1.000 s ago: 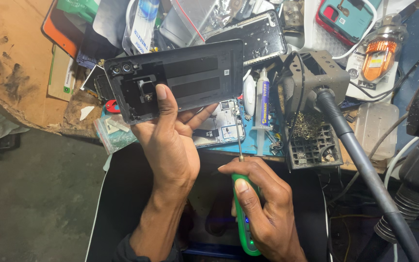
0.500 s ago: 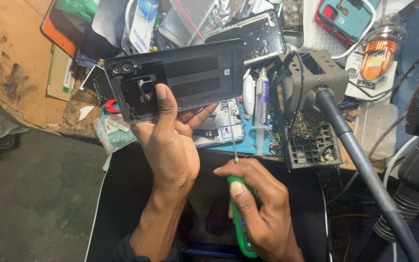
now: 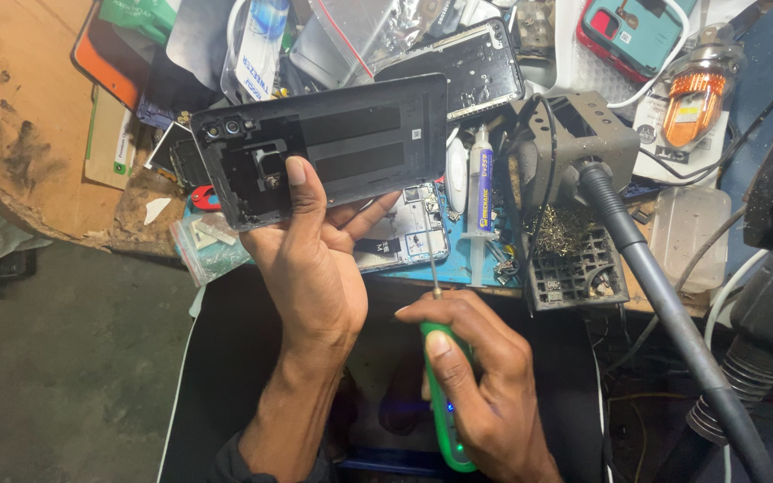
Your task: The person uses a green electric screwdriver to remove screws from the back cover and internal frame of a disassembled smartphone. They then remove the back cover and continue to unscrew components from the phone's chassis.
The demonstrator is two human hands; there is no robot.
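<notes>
— What was the left hand (image 3: 310, 268) doing when you looked over?

— It held a phone back cover (image 3: 324, 148), a flat dark plastic shell with a matte inner face, rounded corners and a camera cut-out near one end. The thumb pressed across the inside while the other fingers (image 3: 370, 210) curled up behind its lower edge, closed on it. The cover was lifted, tilted toward the person, above the cluttered counter (image 3: 20, 107).

— And the other hand?

— The right hand (image 3: 480, 376) was wrapped tight round a screwdriver (image 3: 440, 402) with a glossy green plastic handle, index finger laid along the top. Its thin metal shaft pointed up and away, tip free in the air just below a bare phone board (image 3: 404, 237) lying on a blue mat (image 3: 494, 268).

— So the tool wasn't touching the cover?

— No, they were apart; the tip sat lower, to the right of the left palm.

— What else was about?

— A white syringe-shaped tube (image 3: 480, 192) stood beside the board. To its right was a grey metal stand (image 3: 574, 143) with a tangle of brassy wire wool and a black grid tray (image 3: 574, 268) under it. A thick grey ribbed hose (image 3: 673, 304) ran diagonally down from it. Behind the cover lay another dark phone frame (image 3: 467, 67), crinkled silver bags and a teal phone case (image 3: 641, 31).
</notes>
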